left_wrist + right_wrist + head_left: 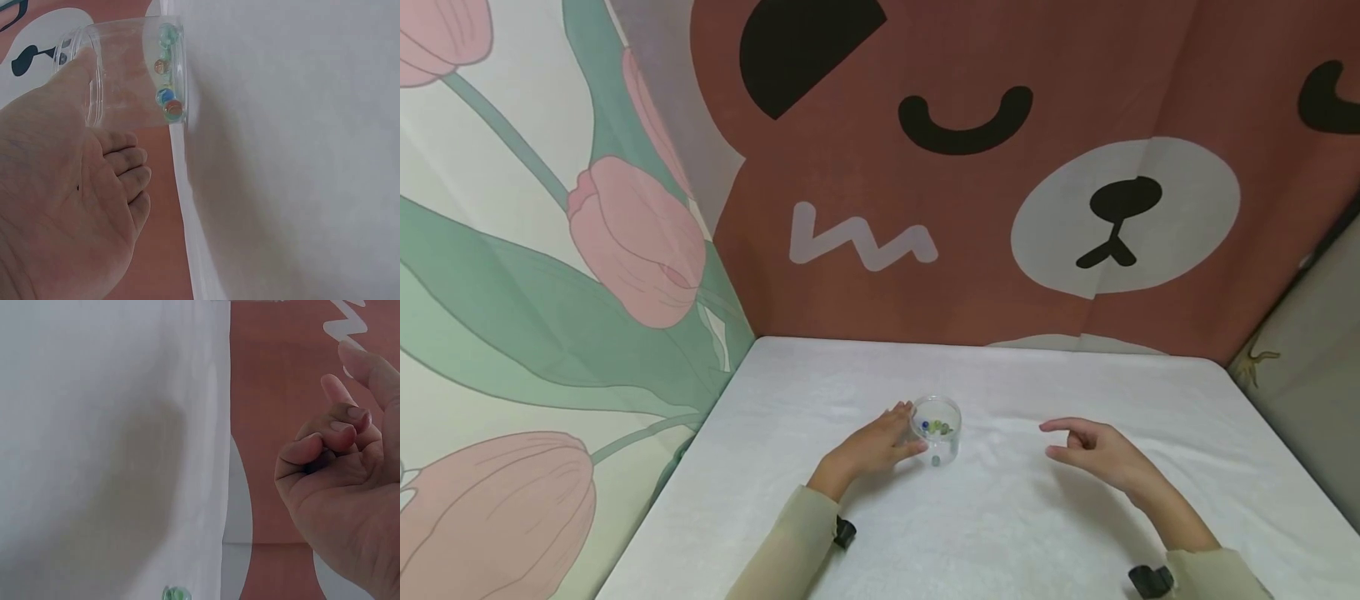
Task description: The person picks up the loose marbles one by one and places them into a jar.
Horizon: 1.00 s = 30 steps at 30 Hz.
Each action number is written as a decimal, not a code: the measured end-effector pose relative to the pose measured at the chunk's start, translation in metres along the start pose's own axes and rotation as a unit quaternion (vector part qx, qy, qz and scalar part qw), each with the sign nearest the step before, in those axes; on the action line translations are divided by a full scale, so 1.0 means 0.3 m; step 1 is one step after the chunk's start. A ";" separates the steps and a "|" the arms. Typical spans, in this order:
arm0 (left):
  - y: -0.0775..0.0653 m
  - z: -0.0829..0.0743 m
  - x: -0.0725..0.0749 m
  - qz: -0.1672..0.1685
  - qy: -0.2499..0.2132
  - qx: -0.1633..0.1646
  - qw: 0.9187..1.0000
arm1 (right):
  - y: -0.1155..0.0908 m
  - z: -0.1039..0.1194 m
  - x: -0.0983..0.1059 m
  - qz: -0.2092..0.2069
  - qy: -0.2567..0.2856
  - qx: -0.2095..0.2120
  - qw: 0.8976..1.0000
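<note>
A clear plastic jar (953, 451) stands upright on the white cloth, with several glass marbles (165, 96) at its bottom, among them green, blue and orange ones. My left hand (874, 448) holds the jar from its left side, thumb across the near side by the neck (94, 100) and fingertips against the wall. To the right of the jar, my right hand (1108, 456) hovers over the cloth with nothing between thumb and forefinger. These two point left, apart from each other, while the other fingers (303, 450) fold toward the palm.
A green marble (177, 594) shows at the bottom edge of the right wrist view. The white-covered table (1000, 533) meets a brown bear-print backdrop (970, 308) at its far edge and a tulip-print curtain (535, 333) on the left. A grey panel (1315, 400) borders the right side.
</note>
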<state>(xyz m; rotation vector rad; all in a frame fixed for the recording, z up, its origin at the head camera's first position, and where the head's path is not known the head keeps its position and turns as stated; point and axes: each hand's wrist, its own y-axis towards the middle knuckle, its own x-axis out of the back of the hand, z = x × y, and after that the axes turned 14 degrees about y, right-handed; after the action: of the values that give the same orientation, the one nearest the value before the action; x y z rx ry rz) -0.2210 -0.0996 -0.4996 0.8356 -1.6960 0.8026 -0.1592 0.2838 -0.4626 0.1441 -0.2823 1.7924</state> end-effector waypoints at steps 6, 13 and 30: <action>0.002 0.003 -0.004 0.000 0.001 -0.003 1.000 | -0.023 -0.026 0.031 -0.004 -0.004 -0.005 1.000; 0.001 -0.001 -0.003 0.001 -0.001 -0.004 1.000 | -0.057 -0.047 0.080 -0.001 -0.008 -0.015 1.000; -0.001 0.001 0.003 0.003 0.006 -0.001 1.000 | -0.106 -0.110 0.191 -0.008 -0.033 -0.022 0.999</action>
<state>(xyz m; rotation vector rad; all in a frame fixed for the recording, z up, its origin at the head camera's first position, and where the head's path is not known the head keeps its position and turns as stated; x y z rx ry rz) -0.2209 -0.1002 -0.4988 0.8229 -1.6891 0.8091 -0.1404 0.3533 -0.4767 0.1729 -0.3670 1.7662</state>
